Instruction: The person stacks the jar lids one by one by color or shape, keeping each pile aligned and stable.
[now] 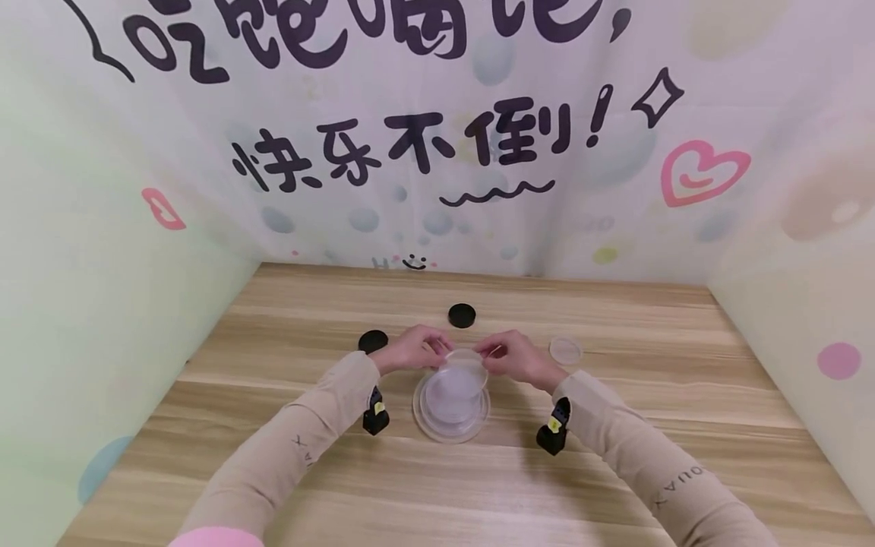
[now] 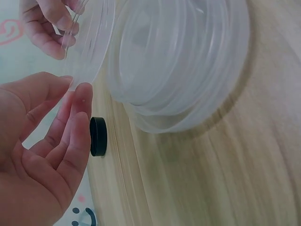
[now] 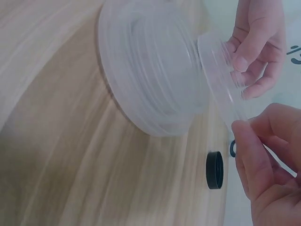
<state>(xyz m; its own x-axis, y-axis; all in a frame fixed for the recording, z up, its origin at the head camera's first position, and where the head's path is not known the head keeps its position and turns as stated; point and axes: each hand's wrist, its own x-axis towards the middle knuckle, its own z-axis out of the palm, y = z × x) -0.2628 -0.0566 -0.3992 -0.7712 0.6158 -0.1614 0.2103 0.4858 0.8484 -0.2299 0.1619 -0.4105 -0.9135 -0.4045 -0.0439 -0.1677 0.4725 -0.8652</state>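
A clear round shallow lid or dish (image 1: 468, 371) is tilted up between my two hands. My left hand (image 1: 418, 348) pinches its left edge with thumb and fingertips; my right hand (image 1: 518, 357) pinches the opposite edge. Just below stands a stack of clear round dishes (image 1: 451, 431), larger at the bottom and smaller at the top. In the left wrist view the held piece (image 2: 91, 47) is close beside the stack (image 2: 188, 89). From the right wrist, its rim (image 3: 217, 77) appears near the stack's top; whether they touch, I cannot tell.
A black round cap (image 1: 462, 315) lies on the wooden table (image 1: 437, 494) beyond the hands. Another black cap (image 1: 373, 341) is partly hidden behind the left hand. To the right lies a thin clear disc (image 1: 566, 350). Printed cloth walls (image 1: 424, 235) border the table.
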